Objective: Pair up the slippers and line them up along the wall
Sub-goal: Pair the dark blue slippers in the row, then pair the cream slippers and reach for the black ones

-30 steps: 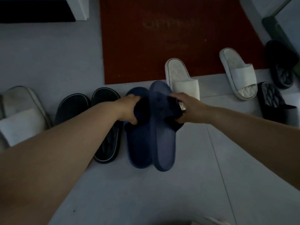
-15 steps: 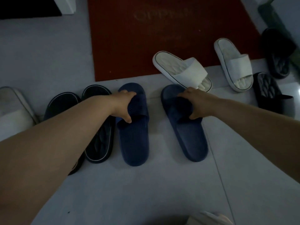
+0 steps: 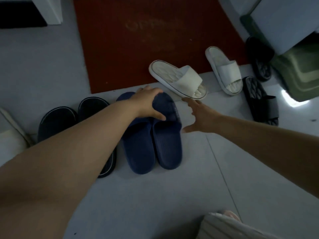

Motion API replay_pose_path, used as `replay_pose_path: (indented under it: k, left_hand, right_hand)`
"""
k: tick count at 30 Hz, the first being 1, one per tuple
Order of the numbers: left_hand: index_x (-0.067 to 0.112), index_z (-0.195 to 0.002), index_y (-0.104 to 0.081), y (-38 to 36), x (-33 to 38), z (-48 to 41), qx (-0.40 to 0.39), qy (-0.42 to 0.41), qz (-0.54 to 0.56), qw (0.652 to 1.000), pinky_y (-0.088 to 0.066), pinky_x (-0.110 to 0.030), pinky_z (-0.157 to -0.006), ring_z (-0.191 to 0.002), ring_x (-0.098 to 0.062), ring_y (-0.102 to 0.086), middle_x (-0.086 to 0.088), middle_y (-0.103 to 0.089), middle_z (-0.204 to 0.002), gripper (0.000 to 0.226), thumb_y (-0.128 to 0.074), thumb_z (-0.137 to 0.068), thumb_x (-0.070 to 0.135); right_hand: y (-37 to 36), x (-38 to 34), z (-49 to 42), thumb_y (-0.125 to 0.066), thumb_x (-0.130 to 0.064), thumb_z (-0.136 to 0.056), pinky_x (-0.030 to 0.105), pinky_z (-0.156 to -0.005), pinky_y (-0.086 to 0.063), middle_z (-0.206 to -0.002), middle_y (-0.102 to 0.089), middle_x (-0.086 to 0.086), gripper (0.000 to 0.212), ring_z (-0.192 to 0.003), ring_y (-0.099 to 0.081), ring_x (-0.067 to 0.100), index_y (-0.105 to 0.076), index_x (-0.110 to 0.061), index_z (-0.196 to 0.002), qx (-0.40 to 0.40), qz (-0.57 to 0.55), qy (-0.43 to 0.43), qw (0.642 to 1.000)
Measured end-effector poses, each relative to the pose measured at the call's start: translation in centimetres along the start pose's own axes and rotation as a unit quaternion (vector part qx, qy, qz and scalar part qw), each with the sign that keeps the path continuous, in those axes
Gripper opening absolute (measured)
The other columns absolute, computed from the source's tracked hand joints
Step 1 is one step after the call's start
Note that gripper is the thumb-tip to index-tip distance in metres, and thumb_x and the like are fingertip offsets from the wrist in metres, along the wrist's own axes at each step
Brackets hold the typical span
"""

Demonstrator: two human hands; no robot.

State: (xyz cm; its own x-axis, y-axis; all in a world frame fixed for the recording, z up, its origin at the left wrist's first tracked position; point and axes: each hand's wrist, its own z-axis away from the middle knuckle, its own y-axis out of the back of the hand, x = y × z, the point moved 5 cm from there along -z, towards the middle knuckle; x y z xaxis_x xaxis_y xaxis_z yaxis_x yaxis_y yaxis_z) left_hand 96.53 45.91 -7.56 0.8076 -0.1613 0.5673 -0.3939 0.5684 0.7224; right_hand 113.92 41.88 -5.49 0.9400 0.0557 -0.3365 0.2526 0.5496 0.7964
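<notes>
Two navy slippers lie side by side on the grey floor, the left one (image 3: 139, 152) touching the right one (image 3: 168, 149). My left hand (image 3: 146, 102) arches over their straps, fingers past the toe end and thumb hooked at the right slipper's strap. My right hand (image 3: 202, 118) hovers just right of the pair, fingers spread, holding nothing. A white slipper (image 3: 179, 81) lies askew just beyond its fingertips. A second white slipper (image 3: 224, 69) lies further right. A black pair (image 3: 55, 121) stands left of the navy pair, partly hidden by my left arm.
A red doormat (image 3: 146, 40) lies beyond the slippers. Two black slippers lie at the right, one near (image 3: 262, 100) and one further back (image 3: 259, 56), beside a green bin (image 3: 300, 73). Part of a pale slipper (image 3: 8, 138) shows at the left edge.
The right navy slipper has been brought left against the other one. My right hand has let go of it and opened. My left hand has shifted across both straps.
</notes>
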Motion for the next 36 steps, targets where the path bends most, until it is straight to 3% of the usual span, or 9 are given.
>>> replay_pose_path:
  k: [5, 9, 12, 18, 23, 28, 30, 33, 36]
  left_hand:
    - [0.027, -0.146, -0.007, -1.2, 6.1, -0.7, -0.023, -0.1, -0.086, 0.991, -0.015, -0.041, -0.114, -0.14, -0.03, -0.019, -0.008, -0.019, -0.154, 0.115, -0.078, -0.059, 0.049]
    - [0.024, -0.145, -0.013, -2.3, 8.1, -1.2, -0.022, -0.125, -0.135, 0.983, -0.016, -0.044, -0.115, -0.139, -0.029, -0.024, -0.007, -0.026, -0.152, 0.106, -0.075, -0.063, 0.05]
    - [0.024, -0.142, -0.023, -1.7, 6.2, -1.1, -0.046, -0.077, -0.135, 0.987, -0.023, -0.044, -0.113, -0.136, -0.027, -0.03, -0.005, -0.031, -0.149, 0.1, -0.075, -0.062, 0.052]
    - [0.02, -0.141, -0.026, 0.9, 1.9, 0.6, -0.034, 0.048, 0.049, 0.997, -0.031, -0.027, -0.102, -0.132, -0.019, -0.037, -0.001, -0.035, -0.148, 0.096, -0.078, -0.063, 0.044]
    - [0.023, -0.14, -0.027, 1.9, 2.0, 0.2, 0.005, 0.118, 0.06, 0.991, -0.036, -0.035, -0.107, -0.127, -0.02, -0.042, 0.0, -0.042, -0.141, 0.094, -0.075, -0.064, 0.048]
    - [0.027, -0.14, -0.026, 1.6, 3.7, 0.7, 0.079, 0.181, 0.111, 0.974, -0.033, -0.03, -0.105, -0.128, -0.017, -0.04, 0.003, -0.043, -0.139, 0.095, -0.078, -0.062, 0.045]
    - [0.03, -0.14, -0.024, -0.2, 4.6, 0.7, 0.079, 0.211, 0.128, 0.966, -0.031, -0.025, -0.099, -0.127, -0.014, -0.04, 0.005, -0.043, -0.139, 0.097, -0.079, -0.061, 0.043]
    - [0.033, -0.141, -0.019, -2.7, 6.5, -0.4, 0.059, 0.245, 0.134, 0.958, -0.031, -0.025, -0.1, -0.129, -0.014, -0.037, 0.006, -0.039, -0.142, 0.099, -0.079, -0.062, 0.04]
    - [0.03, -0.144, -0.012, -3.4, 8.7, -2.5, 0.058, 0.263, 0.115, 0.956, -0.03, -0.033, -0.111, -0.135, -0.016, -0.03, 0.004, -0.031, -0.148, 0.103, -0.079, -0.065, 0.036]
  right_hand:
    - [5.1, 1.1, 6.6, -0.08, -0.05, -0.057, 0.028, -0.079, -0.044, -0.123, -0.047, 0.0, 0.097, -0.099, -0.055, 0.016, -0.026, -0.03, -0.135, -0.024, 0.036, -0.038, 0.998]
    - [7.7, 3.0, 7.9, -0.075, -0.054, -0.062, 0.03, -0.081, -0.049, -0.114, -0.049, -0.007, 0.084, -0.097, -0.054, 0.013, -0.032, -0.032, -0.13, -0.015, 0.09, -0.054, 0.994]
    - [8.0, 5.2, 6.1, -0.072, -0.047, -0.071, 0.034, -0.091, -0.047, -0.128, -0.047, 0.002, 0.079, -0.107, -0.052, 0.017, -0.03, -0.028, -0.134, -0.02, 0.123, -0.055, 0.991]
    - [8.3, 6.9, 1.6, -0.069, -0.043, -0.077, 0.034, -0.1, -0.04, -0.14, -0.038, 0.008, 0.084, -0.119, -0.046, 0.023, -0.02, -0.024, -0.143, -0.096, 0.276, 0.034, 0.956]
    - [9.2, 6.7, -4.6, -0.072, -0.032, -0.074, 0.038, -0.1, -0.038, -0.142, -0.037, 0.007, 0.079, -0.12, -0.044, 0.029, -0.029, -0.025, -0.14, -0.021, 0.361, 0.176, 0.916]
    - [7.9, 7.1, -11.8, -0.064, -0.018, -0.08, 0.043, -0.113, -0.02, -0.159, 0.002, 0.002, 0.093, -0.143, -0.013, 0.029, 0.001, -0.019, -0.147, 0.003, 0.39, 0.191, 0.901]
    - [7.0, 7.0, -13.8, -0.06, -0.008, -0.082, 0.043, -0.117, -0.008, -0.158, 0.008, 0.003, 0.095, -0.145, 0.0, 0.026, 0.01, -0.017, -0.146, -0.006, 0.414, 0.226, 0.882]
    - [6.5, 6.9, -14.7, -0.054, -0.003, -0.082, 0.047, -0.117, -0.003, -0.155, -0.014, 0.009, 0.083, -0.143, -0.01, 0.029, -0.003, -0.013, -0.146, 0.034, 0.402, 0.289, 0.868]
    - [6.4, 7.7, -12.5, -0.065, -0.021, -0.077, 0.049, -0.115, -0.01, -0.139, -0.036, 0.014, 0.077, -0.13, -0.032, 0.035, -0.023, -0.011, -0.141, 0.062, 0.338, 0.329, 0.88]
